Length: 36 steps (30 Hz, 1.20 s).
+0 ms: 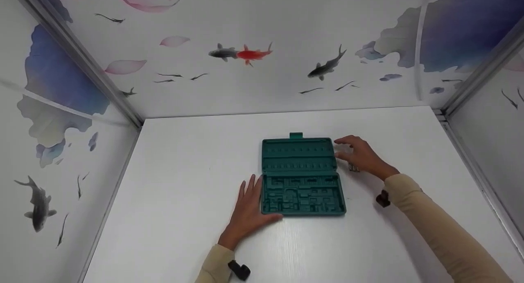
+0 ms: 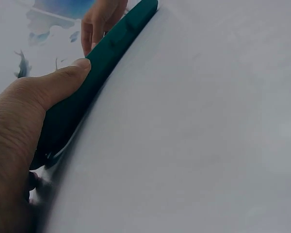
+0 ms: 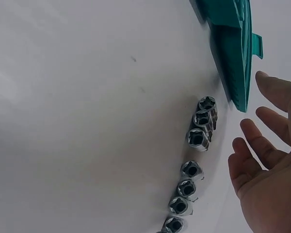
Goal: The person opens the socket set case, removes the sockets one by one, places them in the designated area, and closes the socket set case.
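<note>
A green plastic tool case [image 1: 301,195] lies open on the white table, its moulded compartments bare and its lid [image 1: 299,154] folded back to the far side. My left hand [image 1: 247,213] rests at the case's near left corner, fingers stretched along the left side. In the left wrist view the thumb [image 2: 68,80] presses against the front wall. My right hand [image 1: 362,154] is beside the lid's right edge with loosely bent fingers, holding nothing. Below it several metal sockets [image 3: 198,138] stand in a line, partly hidden by the hand in the head view.
The white table [image 1: 184,172] is enclosed by printed panels with fish and petals, a back wall [image 1: 286,82] and side walls [image 1: 61,160]. A green latch tab [image 1: 296,135] sticks out from the lid's far edge. Dark wrist devices [image 1: 239,270] sit on both sleeves.
</note>
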### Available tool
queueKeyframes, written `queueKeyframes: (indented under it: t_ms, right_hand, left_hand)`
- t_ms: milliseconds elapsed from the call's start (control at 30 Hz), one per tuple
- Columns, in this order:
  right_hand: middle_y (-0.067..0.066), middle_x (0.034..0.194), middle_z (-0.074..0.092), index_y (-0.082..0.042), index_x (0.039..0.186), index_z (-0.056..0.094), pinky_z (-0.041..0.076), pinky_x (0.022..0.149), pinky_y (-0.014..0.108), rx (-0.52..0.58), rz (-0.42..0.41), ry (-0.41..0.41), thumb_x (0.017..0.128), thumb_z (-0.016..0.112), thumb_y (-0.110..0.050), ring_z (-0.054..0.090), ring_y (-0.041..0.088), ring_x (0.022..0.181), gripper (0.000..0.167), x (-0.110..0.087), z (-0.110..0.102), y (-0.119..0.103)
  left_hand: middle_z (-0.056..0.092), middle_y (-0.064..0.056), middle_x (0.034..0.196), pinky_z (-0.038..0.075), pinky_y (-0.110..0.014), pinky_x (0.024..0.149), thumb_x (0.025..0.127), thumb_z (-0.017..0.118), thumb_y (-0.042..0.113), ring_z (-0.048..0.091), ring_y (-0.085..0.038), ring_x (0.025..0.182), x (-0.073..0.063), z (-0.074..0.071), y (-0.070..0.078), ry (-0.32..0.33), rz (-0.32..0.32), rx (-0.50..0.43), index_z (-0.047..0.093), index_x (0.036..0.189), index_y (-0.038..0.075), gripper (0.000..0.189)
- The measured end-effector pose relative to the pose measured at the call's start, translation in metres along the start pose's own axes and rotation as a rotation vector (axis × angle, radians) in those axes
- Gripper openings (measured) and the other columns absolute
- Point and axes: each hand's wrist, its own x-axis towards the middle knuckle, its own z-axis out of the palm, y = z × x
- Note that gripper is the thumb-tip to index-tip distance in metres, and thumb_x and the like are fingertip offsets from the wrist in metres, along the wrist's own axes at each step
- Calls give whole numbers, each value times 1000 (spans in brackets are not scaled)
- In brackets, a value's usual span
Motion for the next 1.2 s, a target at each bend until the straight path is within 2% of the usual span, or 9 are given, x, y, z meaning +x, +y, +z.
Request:
queueKeyframes:
  t_ms: [200, 400, 633, 1033, 1200]
  right_hand:
    - [28, 151, 57, 5, 157, 54, 40, 121, 65, 47, 45, -49, 110, 71, -18, 51, 46, 141, 55, 10, -2, 3]
    - [29, 143, 60, 8, 157, 52, 42, 117, 66, 61, 28, -66, 111, 67, -13, 53, 46, 134, 52, 14, 1, 5]
    - [29, 149, 58, 5, 159, 50, 41, 120, 67, 75, 71, -92, 112, 61, -10, 52, 47, 138, 51, 19, 5, 6]
    - [28, 153, 55, 4, 159, 50, 41, 122, 65, 89, 156, -113, 111, 55, -10, 51, 45, 141, 51, 29, 9, 1]
    - [30, 150, 57, 8, 157, 51, 42, 119, 66, 103, 151, -82, 110, 54, -9, 51, 46, 139, 50, 31, 8, -8]
  left_hand:
    - [17, -15, 184, 5, -56, 137, 84, 76, 83, 11, -32, 171, 0, 1, -1, -14, -9, 5, 21, 176, 8, 131]
    - [19, -17, 183, 6, -56, 137, 84, 77, 82, 12, -32, 171, 0, 2, -2, 0, 8, -7, 22, 176, 6, 132]
    - [20, -18, 183, 7, -55, 137, 84, 80, 79, 13, -33, 171, 0, 3, -1, 6, -3, 6, 22, 176, 6, 131]
    - [20, -18, 183, 8, -57, 137, 84, 79, 80, 14, -34, 170, -1, 0, 0, 0, -9, -4, 23, 176, 7, 130]
    - [20, -17, 183, 8, -55, 137, 83, 78, 82, 15, -34, 170, 0, 2, -3, -4, -10, 0, 23, 176, 8, 131]
